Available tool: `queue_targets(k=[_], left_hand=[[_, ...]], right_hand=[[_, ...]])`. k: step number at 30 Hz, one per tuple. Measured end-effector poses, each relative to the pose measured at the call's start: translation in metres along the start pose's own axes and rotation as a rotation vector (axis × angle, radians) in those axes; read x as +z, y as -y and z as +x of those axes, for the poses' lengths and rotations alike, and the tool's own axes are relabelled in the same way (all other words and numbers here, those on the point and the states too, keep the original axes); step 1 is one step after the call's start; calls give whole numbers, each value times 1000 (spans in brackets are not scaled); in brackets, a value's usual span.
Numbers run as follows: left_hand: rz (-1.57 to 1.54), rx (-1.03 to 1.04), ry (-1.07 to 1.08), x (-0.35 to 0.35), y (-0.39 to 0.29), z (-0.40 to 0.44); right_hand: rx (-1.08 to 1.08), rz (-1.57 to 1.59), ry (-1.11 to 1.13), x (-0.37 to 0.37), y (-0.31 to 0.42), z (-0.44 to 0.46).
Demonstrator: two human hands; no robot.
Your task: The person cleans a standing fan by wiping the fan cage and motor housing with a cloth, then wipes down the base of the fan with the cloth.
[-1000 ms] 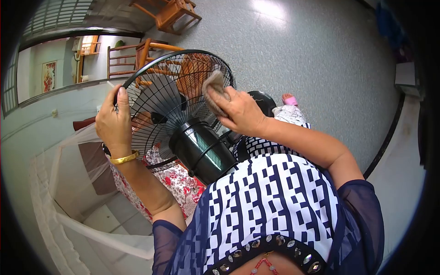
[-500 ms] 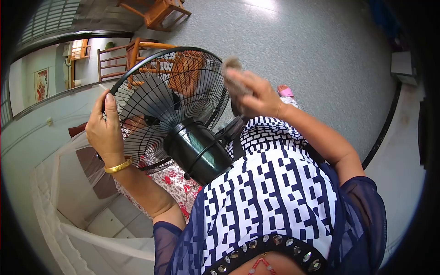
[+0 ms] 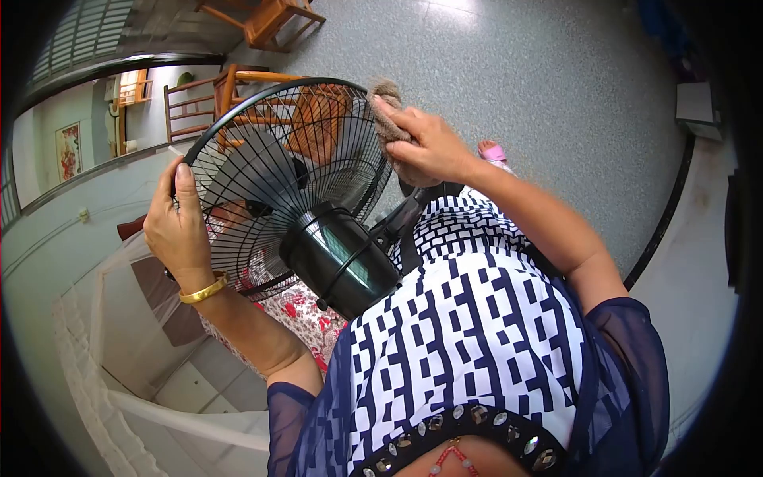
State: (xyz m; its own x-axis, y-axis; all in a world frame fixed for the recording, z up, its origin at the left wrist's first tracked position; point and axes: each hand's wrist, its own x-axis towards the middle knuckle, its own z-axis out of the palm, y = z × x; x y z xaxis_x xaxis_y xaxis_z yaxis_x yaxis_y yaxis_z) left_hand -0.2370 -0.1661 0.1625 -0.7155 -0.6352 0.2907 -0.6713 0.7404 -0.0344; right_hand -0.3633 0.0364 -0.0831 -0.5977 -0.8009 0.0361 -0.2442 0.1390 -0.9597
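The left hand [image 3: 177, 225] is gripping the round black wire fan guard [image 3: 306, 171], left of centre; the right hand [image 3: 433, 149], its grip closed around a crumpled brown cloth [image 3: 386, 119], is pressing near the rim, upper centre. Loose folds could be snagging on wires.

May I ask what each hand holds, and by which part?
Left hand: fan guard, by its rim. Right hand: a bunched cloth, around its middle.

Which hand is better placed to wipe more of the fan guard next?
Probably the right hand: it holds the brown cloth at the rim of the fan guard, while the left hand grips the other side, apparently steadying it.
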Motion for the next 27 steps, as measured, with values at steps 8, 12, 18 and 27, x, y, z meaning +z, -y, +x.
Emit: queue_targets(k=[8,12,18,27], left_hand=[[34,-20,4,1,1,-1],[40,-7,-6,1,3,-1],[18,2,-13,1,2,0],[21,28,-30,4,6,0]], right_hand=[[-115,-44,44,30,25,-38],[-102,39,236,20,29,-44],[200,692,99,-14,18,-25],[12,307,194,30,28,-41]])
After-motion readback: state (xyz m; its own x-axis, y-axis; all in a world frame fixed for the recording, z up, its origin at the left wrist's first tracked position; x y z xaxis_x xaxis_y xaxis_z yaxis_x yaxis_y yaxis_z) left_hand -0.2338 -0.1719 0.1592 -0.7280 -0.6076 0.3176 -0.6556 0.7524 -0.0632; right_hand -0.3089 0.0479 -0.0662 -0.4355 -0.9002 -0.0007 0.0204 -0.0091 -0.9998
